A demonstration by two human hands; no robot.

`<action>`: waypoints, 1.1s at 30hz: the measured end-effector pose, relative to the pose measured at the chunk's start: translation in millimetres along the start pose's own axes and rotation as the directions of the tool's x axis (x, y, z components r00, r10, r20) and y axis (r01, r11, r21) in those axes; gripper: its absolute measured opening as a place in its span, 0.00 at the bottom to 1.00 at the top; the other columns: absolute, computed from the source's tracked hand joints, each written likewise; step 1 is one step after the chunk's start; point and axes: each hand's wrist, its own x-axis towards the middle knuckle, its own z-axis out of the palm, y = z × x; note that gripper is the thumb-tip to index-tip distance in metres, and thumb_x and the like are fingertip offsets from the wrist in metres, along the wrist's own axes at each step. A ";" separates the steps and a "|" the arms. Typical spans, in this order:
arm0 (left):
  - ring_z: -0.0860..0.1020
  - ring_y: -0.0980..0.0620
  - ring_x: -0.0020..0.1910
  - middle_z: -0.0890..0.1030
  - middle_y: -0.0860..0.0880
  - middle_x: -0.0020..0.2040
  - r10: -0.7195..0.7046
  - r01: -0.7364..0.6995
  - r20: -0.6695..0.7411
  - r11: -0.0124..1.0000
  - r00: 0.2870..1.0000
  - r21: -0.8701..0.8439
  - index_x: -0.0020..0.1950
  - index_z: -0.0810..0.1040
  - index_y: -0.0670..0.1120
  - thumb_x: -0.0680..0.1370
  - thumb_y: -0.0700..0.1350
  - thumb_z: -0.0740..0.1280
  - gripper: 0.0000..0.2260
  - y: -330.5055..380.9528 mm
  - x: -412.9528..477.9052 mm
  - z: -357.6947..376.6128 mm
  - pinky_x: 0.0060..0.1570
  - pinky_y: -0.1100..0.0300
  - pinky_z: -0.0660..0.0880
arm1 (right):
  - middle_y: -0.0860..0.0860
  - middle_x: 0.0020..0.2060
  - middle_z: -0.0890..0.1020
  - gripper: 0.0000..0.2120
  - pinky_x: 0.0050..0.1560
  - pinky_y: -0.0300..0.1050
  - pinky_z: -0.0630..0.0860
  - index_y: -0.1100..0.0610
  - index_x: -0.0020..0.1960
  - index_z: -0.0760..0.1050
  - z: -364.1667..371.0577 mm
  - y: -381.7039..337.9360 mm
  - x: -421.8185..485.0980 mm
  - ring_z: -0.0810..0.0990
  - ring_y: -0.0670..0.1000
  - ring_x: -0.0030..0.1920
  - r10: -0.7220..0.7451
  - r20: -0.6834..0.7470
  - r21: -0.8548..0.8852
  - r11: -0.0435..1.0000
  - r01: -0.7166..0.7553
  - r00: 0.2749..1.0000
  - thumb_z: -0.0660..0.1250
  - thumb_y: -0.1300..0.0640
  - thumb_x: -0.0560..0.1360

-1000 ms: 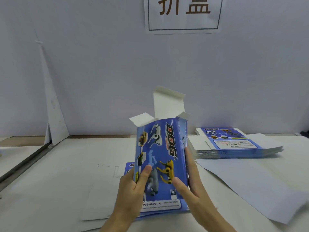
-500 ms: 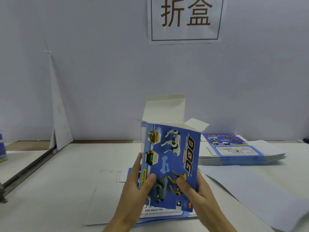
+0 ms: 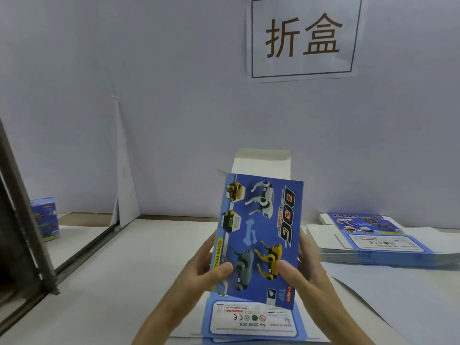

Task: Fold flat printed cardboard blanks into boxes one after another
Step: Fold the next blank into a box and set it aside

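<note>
Box: blue printed carton, held upright above the desk between both hands, its white top flap standing open.
Left hand: grips the box's left edge, thumb on the printed front, fingers behind.
Right hand: grips the right edge, thumb pressed on the front, fingers round the side.
Flat blank: lies on the desk directly beneath the hands.
Stack of blanks: right of the hands, further back.
Folded box: stands far left of the hands, past a metal frame.
Sign: on the wall behind.
</note>
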 end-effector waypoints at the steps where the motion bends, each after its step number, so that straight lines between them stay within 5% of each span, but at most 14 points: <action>1: 0.80 0.49 0.58 0.81 0.54 0.60 0.002 -0.003 -0.021 1.000 1.000 -0.014 0.68 0.69 0.60 0.64 0.61 0.75 0.34 0.7 -3.8 -5.3 0.46 0.57 0.80 | 0.38 0.58 0.79 0.49 0.42 0.44 0.82 0.36 0.70 0.60 0.2 -2.2 2.9 0.80 0.47 0.59 0.006 0.036 -0.018 1.000 -0.005 0.999 0.77 0.32 0.54; 5: 0.82 0.47 0.54 0.83 0.50 0.56 -0.011 -0.018 -0.216 0.991 0.976 -0.134 0.59 0.78 0.60 0.66 0.58 0.76 0.22 -4.1 -25.4 -26.4 0.41 0.54 0.81 | 0.37 0.63 0.75 0.40 0.47 0.38 0.79 0.32 0.69 0.57 -6.2 -4.7 12.5 0.78 0.42 0.60 0.087 0.155 -0.220 0.974 -0.051 0.984 0.66 0.29 0.61; 8: 0.84 0.48 0.48 0.84 0.48 0.53 0.006 -0.106 -0.471 0.977 0.882 -0.186 0.58 0.80 0.54 0.65 0.52 0.78 0.22 9.3 -23.7 -70.0 0.41 0.50 0.81 | 0.39 0.63 0.75 0.34 0.50 0.36 0.78 0.33 0.68 0.59 -9.7 3.3 16.5 0.80 0.41 0.56 0.105 0.135 -0.325 0.944 -0.056 0.985 0.59 0.29 0.64; 10: 0.83 0.49 0.48 0.83 0.48 0.51 0.062 -0.273 -0.609 0.926 0.791 -0.261 0.58 0.79 0.48 0.68 0.58 0.72 0.23 39.4 -10.8 -108.5 0.50 0.47 0.79 | 0.40 0.60 0.78 0.28 0.51 0.38 0.78 0.34 0.68 0.61 -11.5 10.6 17.1 0.81 0.43 0.54 0.103 0.123 -0.324 0.944 -0.059 0.987 0.59 0.34 0.69; 12: 0.77 0.48 0.62 0.78 0.48 0.62 0.096 -0.388 -0.655 0.865 0.750 -0.318 0.68 0.71 0.47 0.71 0.64 0.64 0.32 69.5 5.5 -140.3 0.66 0.43 0.68 | 0.38 0.58 0.80 0.25 0.49 0.38 0.78 0.33 0.67 0.63 -11.4 15.7 18.6 0.82 0.44 0.54 0.114 0.126 -0.325 0.943 -0.068 0.985 0.58 0.38 0.70; 15: 0.61 0.46 0.75 0.62 0.49 0.75 0.153 -0.111 -0.735 0.988 0.660 0.106 0.79 0.52 0.49 0.75 0.52 0.69 0.38 72.2 28.8 -128.6 0.70 0.49 0.61 | 0.36 0.56 0.80 0.24 0.47 0.37 0.79 0.33 0.66 0.65 -9.7 20.0 21.0 0.82 0.45 0.54 0.122 0.130 -0.333 0.940 -0.072 0.984 0.58 0.36 0.70; 17: 0.61 0.50 0.74 0.63 0.49 0.74 0.208 -0.004 -0.563 0.940 0.800 0.342 0.77 0.56 0.52 0.79 0.47 0.66 0.30 37.6 37.2 -94.8 0.71 0.55 0.59 | 0.37 0.54 0.81 0.22 0.49 0.40 0.79 0.36 0.65 0.69 -9.2 24.3 21.5 0.83 0.45 0.53 0.146 0.120 -0.334 0.937 -0.099 0.982 0.58 0.33 0.72; 19: 0.59 0.53 0.75 0.63 0.52 0.75 0.050 0.073 -0.173 0.765 0.984 0.640 0.73 0.63 0.57 0.79 0.54 0.64 0.23 -4.0 33.9 -55.6 0.72 0.58 0.54 | 0.39 0.53 0.82 0.18 0.52 0.41 0.78 0.40 0.64 0.72 -10.6 30.7 19.7 0.82 0.43 0.52 0.171 0.101 -0.380 0.917 -0.121 0.980 0.60 0.38 0.75; 21: 0.54 0.56 0.76 0.59 0.54 0.77 -0.209 0.049 0.083 0.556 0.974 0.830 0.73 0.65 0.58 0.78 0.62 0.62 0.25 -40.1 27.7 -29.8 0.73 0.52 0.42 | 0.40 0.53 0.82 0.15 0.51 0.33 0.76 0.42 0.61 0.74 -13.5 34.4 15.9 0.81 0.40 0.51 0.175 0.072 -0.483 0.867 -0.119 0.982 0.63 0.47 0.75; 23: 0.55 0.56 0.75 0.60 0.54 0.76 -0.257 0.026 0.118 0.495 0.959 0.869 0.73 0.67 0.56 0.78 0.63 0.61 0.25 -56.8 25.1 -12.5 0.73 0.52 0.41 | 0.39 0.54 0.80 0.13 0.50 0.26 0.72 0.43 0.61 0.74 -21.0 37.8 12.5 0.79 0.38 0.52 0.156 0.067 -0.655 0.752 -0.074 0.985 0.65 0.53 0.77; 26: 0.68 0.55 0.67 0.72 0.52 0.66 0.010 0.060 -0.074 0.494 0.997 0.867 0.66 0.75 0.52 0.79 0.54 0.63 0.17 -59.8 27.8 -24.0 0.69 0.60 0.62 | 0.35 0.59 0.73 0.14 0.51 0.20 0.65 0.41 0.64 0.69 -32.0 45.4 8.2 0.72 0.34 0.56 0.183 0.144 -0.855 0.517 0.029 0.972 0.62 0.49 0.80; 28: 0.73 0.53 0.57 0.75 0.51 0.56 0.302 0.104 -0.246 0.417 0.921 0.903 0.59 0.79 0.49 0.78 0.47 0.67 0.10 -60.1 30.9 -50.9 0.59 0.61 0.69 | 0.35 0.61 0.70 0.13 0.50 0.16 0.60 0.40 0.65 0.69 -37.2 53.0 9.9 0.68 0.31 0.56 0.190 0.173 -0.899 0.431 0.077 0.966 0.60 0.47 0.80; 30: 0.74 0.46 0.51 0.74 0.46 0.51 0.525 0.207 -0.423 0.420 0.738 0.883 0.53 0.79 0.44 0.73 0.41 0.72 0.09 -59.7 37.1 -81.5 0.51 0.57 0.71 | 0.35 0.64 0.70 0.14 0.50 0.15 0.56 0.41 0.64 0.71 -33.9 59.6 14.5 0.68 0.31 0.60 0.216 0.197 -0.928 0.357 0.111 0.956 0.60 0.46 0.80; 33: 0.70 0.37 0.57 0.71 0.38 0.57 0.265 0.530 -0.830 0.666 0.490 0.525 0.59 0.73 0.38 0.72 0.49 0.74 0.22 -53.7 61.1 -121.9 0.52 0.50 0.69 | 0.36 0.68 0.67 0.14 0.58 0.19 0.56 0.40 0.66 0.71 -20.2 78.4 25.9 0.65 0.35 0.67 0.191 0.236 -0.921 0.356 0.157 0.953 0.59 0.46 0.80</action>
